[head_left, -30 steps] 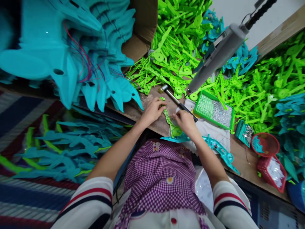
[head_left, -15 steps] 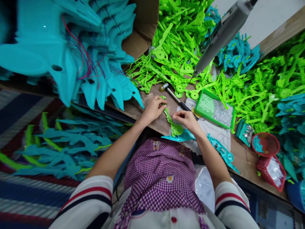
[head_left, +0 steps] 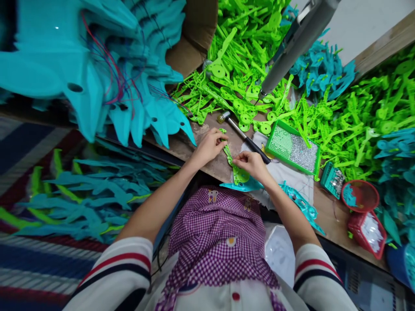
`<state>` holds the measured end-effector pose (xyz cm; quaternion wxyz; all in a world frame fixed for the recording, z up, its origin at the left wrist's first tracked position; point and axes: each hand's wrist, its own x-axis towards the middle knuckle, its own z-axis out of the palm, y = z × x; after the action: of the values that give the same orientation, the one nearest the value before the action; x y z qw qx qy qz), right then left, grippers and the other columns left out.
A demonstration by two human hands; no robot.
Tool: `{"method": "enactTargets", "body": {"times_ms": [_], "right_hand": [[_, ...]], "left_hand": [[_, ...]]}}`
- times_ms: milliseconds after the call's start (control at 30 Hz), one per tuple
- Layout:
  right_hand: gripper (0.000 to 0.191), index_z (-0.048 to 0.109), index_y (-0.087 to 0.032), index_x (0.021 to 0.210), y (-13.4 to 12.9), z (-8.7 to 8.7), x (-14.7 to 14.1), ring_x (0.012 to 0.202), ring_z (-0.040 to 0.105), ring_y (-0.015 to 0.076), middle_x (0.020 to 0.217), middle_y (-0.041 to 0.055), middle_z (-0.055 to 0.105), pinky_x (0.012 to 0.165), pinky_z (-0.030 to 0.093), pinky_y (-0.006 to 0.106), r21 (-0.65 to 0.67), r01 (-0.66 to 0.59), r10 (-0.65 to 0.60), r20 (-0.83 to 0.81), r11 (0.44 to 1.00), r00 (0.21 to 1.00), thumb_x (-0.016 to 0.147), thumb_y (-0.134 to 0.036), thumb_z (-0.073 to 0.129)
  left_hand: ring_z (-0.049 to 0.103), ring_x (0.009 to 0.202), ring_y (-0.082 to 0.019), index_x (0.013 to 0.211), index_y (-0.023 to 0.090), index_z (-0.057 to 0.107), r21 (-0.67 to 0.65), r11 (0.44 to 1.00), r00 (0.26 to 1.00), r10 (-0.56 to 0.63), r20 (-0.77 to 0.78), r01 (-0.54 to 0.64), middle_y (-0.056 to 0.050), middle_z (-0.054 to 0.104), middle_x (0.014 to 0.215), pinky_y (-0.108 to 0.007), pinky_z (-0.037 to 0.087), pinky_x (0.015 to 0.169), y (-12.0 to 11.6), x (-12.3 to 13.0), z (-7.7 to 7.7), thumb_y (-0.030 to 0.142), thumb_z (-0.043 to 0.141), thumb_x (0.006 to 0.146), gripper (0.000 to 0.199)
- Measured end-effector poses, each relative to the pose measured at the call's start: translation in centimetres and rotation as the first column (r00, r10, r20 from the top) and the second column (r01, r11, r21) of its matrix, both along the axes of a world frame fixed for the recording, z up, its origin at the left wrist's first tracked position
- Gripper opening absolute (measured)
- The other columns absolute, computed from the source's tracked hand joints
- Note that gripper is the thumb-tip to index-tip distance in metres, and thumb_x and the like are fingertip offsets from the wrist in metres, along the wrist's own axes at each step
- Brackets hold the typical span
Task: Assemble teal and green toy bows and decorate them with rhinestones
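A long, narrow green plastic part (head_left: pixel 240 175) lies at the bench's front edge. My left hand (head_left: pixel 210 144) is closed on its far end. My right hand (head_left: pixel 250 164) is pinched at the middle of the same part; whatever its fingertips may hold is too small to make out. Beneath the right wrist and forearm lies a long turquoise plastic part (head_left: pixel 300 203), with its pointed tip reaching left under the green part's near end. A hammer (head_left: pixel 241 131) with a black handle rests just beyond both hands.
A green tray (head_left: pixel 275 151) of small metal pieces sits right, beside a small teal tray (head_left: pixel 332 181), a red bowl (head_left: pixel 363 196) and a red basket (head_left: pixel 368 235). Green parts (head_left: pixel 246 65) are heaped behind. A grey electric screwdriver (head_left: pixel 292 56) hangs above. Turquoise shells (head_left: pixel 106 77) stack up left.
My right hand has moved slightly left, from beside the green part onto its middle. My left hand keeps its hold at the far end.
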<state>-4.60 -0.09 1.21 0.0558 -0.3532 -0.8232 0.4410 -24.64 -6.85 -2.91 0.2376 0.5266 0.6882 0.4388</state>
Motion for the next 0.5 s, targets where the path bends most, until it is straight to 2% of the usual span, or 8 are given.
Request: {"method": "enactTargets", "body": {"times_ms": [133,333,500], "right_hand": [[0.023,0.068,-0.016,0.076,0.7,-0.2,-0.7,0.060,0.046,0.0097,0.064,-0.0024,0.058,0.060,0.034,0.026,-0.017,-0.034,0.035,0.041,0.999,0.999,0.079,-0.038,0.068],[0.017,0.066,-0.017,0.070,1.9,0.7,-1.8,0.060,0.049,0.0109,0.063,-0.0012,0.061,0.057,0.035,0.026,-0.114,-0.129,0.144,0.132,0.985,0.981,0.075,-0.033,0.070],[0.018,0.063,-0.018,0.068,2.0,0.8,-2.3,0.061,0.053,0.0117,0.063,-0.0006,0.063,0.056,0.035,0.026,-0.097,-0.130,0.144,0.157,0.987,0.977,0.074,-0.033,0.071]], "left_hand": [[0.059,0.076,-0.014,0.101,0.015,0.073,-0.005,1.000,1.000,0.000,0.007,0.000,-0.007,0.061,0.106,-0.032,0.054,0.077,0.0,0.0,-0.1,0.022,0.062,0.086,0.020],[0.058,0.076,-0.014,0.102,0.016,0.074,0.000,1.000,1.000,-0.001,0.006,0.001,-0.007,0.061,0.107,-0.032,0.054,0.078,0.1,-0.1,-0.2,0.024,0.062,0.086,0.020],[0.059,0.076,-0.014,0.102,0.014,0.074,-0.036,0.999,1.000,-0.003,0.001,0.003,-0.008,0.061,0.108,-0.034,0.053,0.080,0.1,-0.1,0.0,0.021,0.063,0.085,0.021]]}}
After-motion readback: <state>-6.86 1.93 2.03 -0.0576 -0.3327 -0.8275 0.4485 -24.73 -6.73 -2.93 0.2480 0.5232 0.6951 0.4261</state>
